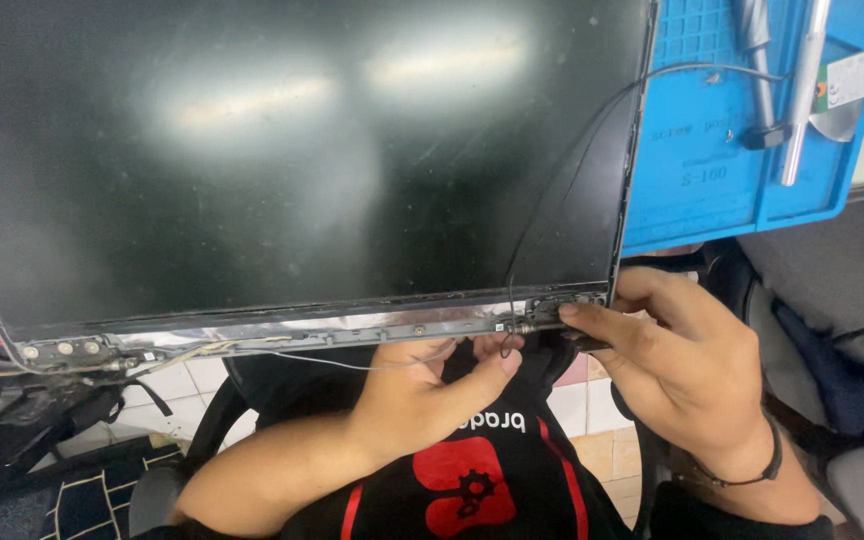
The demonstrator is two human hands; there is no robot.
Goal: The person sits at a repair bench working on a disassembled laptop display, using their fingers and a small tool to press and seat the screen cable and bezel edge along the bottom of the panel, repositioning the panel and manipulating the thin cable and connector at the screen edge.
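I see the laptop display panel lying glass-up across the near edge of the worktop, its lower bezel overhanging my lap. My right hand pinches the right hinge bracket at the panel's near right corner, thumb and forefinger closed on the metal. My left hand sits just under the lower edge, fingers curled loosely around the thin black cable where it drops from the bracket; whether that grip is tight, I cannot tell. Risk, as I judge it: the cable runs up across the glass to the blue repair mat on the far right, and any pull at the hinge could strain or tear it at its connector. The overhanging panel could tip toward me if the pinch slips. The loose pale wires along the lower edge could snag. The left hinge is partly cut off, the cable's end under the bracket is hidden by my fingers, and glare masks much of the glass.
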